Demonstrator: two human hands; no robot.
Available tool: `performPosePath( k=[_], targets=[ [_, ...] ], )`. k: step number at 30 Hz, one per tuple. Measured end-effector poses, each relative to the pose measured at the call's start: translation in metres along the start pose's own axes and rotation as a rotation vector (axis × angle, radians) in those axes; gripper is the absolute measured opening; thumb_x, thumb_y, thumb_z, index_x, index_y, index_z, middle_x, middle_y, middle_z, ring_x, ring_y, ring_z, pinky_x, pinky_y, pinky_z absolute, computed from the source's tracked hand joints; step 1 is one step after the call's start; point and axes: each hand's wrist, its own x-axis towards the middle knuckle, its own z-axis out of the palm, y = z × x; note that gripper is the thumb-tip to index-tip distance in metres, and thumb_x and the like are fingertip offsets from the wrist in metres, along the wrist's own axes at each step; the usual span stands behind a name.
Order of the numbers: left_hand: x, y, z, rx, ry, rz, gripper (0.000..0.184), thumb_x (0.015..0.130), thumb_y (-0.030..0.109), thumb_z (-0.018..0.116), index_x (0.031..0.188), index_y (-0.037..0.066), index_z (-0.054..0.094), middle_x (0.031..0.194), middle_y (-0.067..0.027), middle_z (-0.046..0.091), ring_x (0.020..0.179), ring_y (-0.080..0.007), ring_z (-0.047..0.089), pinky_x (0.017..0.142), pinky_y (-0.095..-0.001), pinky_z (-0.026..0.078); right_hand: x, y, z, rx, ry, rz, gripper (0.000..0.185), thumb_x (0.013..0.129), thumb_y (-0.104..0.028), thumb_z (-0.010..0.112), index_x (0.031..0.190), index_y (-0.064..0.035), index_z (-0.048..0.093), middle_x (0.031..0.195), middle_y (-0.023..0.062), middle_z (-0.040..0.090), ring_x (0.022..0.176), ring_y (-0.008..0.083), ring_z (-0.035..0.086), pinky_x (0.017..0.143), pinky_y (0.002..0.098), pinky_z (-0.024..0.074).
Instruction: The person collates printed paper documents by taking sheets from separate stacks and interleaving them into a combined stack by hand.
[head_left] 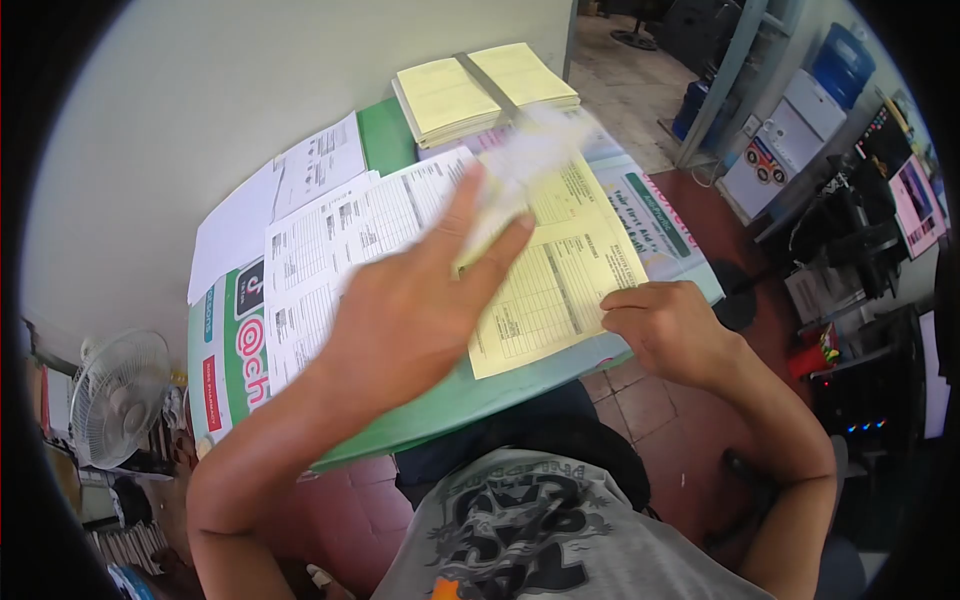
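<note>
My left hand [400, 315], smeared by motion, reaches over the printed white forms [325, 245], its index finger and thumb spread apart. Just past its fingertips is a blurred whitish thing [535, 150] whose kind I cannot make out; whether the hand touches it is unclear. A yellow printed form [555, 290] lies beside the white ones, partly under the left hand's thumb. At its lower right edge, my right hand [670, 330] pinches the paper between thumb and curled fingers.
A strapped stack of yellow paper [490, 90] sits at the table's back. More white sheets [280, 185] lie at the left by the wall. The green table [440, 405] carries printed adverts. A fan [120, 400] stands left; a water dispenser [785, 150] stands right.
</note>
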Motion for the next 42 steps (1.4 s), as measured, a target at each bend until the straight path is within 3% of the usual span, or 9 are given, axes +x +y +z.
performPosePath(
  k=[9, 14, 19, 23, 25, 27, 32, 35, 42],
  targets=[
    [0.027, 0.034, 0.045, -0.431, -0.373, -0.126, 0.025, 0.075, 0.011, 0.070, 0.093, -0.005, 0.072, 0.109, -0.0223, 0.071, 0.073, -0.0417, 0.069, 0.069, -0.0486, 0.056, 0.032, 0.011, -0.026, 0.319, 0.104, 0.119, 0.008, 0.072, -0.011, 0.081, 0.072, -0.0060, 0.074, 0.095, 0.0062, 0.073, 0.078, 0.0305, 0.068, 0.074, 0.0425, 0.0537],
    [0.039, 0.022, 0.037, -0.460, -0.247, -0.208, 0.034, 0.076, 0.021, 0.075, 0.094, -0.007, 0.075, 0.086, -0.0250, 0.071, 0.072, -0.0425, 0.070, 0.072, -0.0447, 0.057, 0.058, 0.004, -0.046, 0.092, 0.185, 0.041, 0.013, 0.071, -0.010, 0.086, 0.081, -0.0102, 0.078, 0.100, 0.0020, 0.073, 0.096, 0.0244, 0.069, 0.105, 0.0527, 0.0399],
    [0.037, -0.006, 0.021, -0.511, -0.112, -0.324, 0.026, 0.080, 0.013, 0.075, 0.100, -0.003, 0.077, 0.079, -0.0262, 0.070, 0.073, -0.0413, 0.071, 0.071, -0.0407, 0.057, 0.094, -0.023, -0.045, -0.109, 0.507, -0.138, 0.022, 0.067, -0.010, 0.088, 0.088, -0.0105, 0.079, 0.109, 0.0045, 0.073, 0.105, 0.0273, 0.066, 0.102, 0.0490, 0.0425],
    [0.029, -0.044, -0.012, -0.365, 0.033, -0.503, 0.020, 0.084, 0.004, 0.071, 0.101, -0.004, 0.076, 0.077, -0.0209, 0.073, 0.066, -0.0252, 0.072, 0.067, -0.0344, 0.055, 0.122, -0.061, -0.048, -0.162, 0.869, -0.237, 0.043, 0.064, -0.010, 0.090, 0.105, -0.0074, 0.076, 0.121, 0.0121, 0.070, 0.110, 0.0331, 0.062, 0.099, 0.0458, 0.0443],
    [0.014, -0.075, -0.040, -0.472, 0.159, -0.685, 0.021, 0.086, 0.008, 0.073, 0.102, -0.006, 0.076, 0.082, -0.0123, 0.077, 0.070, -0.0135, 0.069, 0.067, -0.0312, 0.055, 0.123, -0.068, -0.033, -0.087, 0.791, -0.324, 0.052, 0.065, -0.011, 0.090, 0.113, -0.0080, 0.074, 0.120, 0.0107, 0.069, 0.109, 0.0296, 0.062, 0.096, 0.0466, 0.0446],
    [-0.002, -0.092, -0.077, -0.323, 0.301, -0.738, 0.024, 0.089, 0.010, 0.074, 0.106, -0.007, 0.075, 0.091, -0.0063, 0.078, 0.078, -0.0106, 0.068, 0.069, -0.0280, 0.055, 0.131, -0.073, 0.008, 0.098, 0.597, -0.424, 0.038, 0.066, -0.017, 0.085, 0.101, -0.0095, 0.073, 0.113, 0.0059, 0.069, 0.107, 0.0239, 0.061, 0.101, 0.0477, 0.0403],
    [-0.050, -0.108, -0.126, 0.201, 0.665, -0.423, 0.029, 0.090, 0.000, 0.069, 0.118, 0.000, 0.075, 0.096, -0.0132, 0.079, 0.078, -0.0137, 0.072, 0.068, -0.0269, 0.056, 0.134, -0.070, 0.075, -0.093, 0.080, -0.474, 0.016, 0.076, -0.015, 0.076, 0.089, -0.0072, 0.072, 0.100, 0.0048, 0.071, 0.101, 0.0221, 0.066, 0.109, 0.0539, 0.0387],
    [-0.062, -0.098, -0.108, 0.534, 0.591, -0.045, 0.043, 0.087, -0.004, 0.069, 0.127, 0.009, 0.073, 0.111, -0.0185, 0.076, 0.080, -0.0220, 0.075, 0.070, -0.0299, 0.058, 0.134, -0.074, 0.072, -0.144, 0.036, -0.503, 0.011, 0.076, -0.012, 0.070, 0.086, -0.0074, 0.071, 0.097, 0.0047, 0.071, 0.098, 0.0218, 0.067, 0.109, 0.0544, 0.0389],
    [-0.111, -0.073, -0.032, 0.164, -0.067, -0.109, 0.062, 0.091, 0.002, 0.058, 0.145, 0.032, 0.059, 0.154, -0.0389, 0.035, 0.094, -0.0356, 0.074, 0.072, -0.0364, 0.061, 0.136, -0.081, 0.071, -0.105, 0.069, -0.447, 0.010, 0.076, -0.009, 0.067, 0.085, -0.0062, 0.071, 0.092, 0.0058, 0.069, 0.092, 0.0223, 0.066, 0.107, 0.0531, 0.0408]
  ],
)
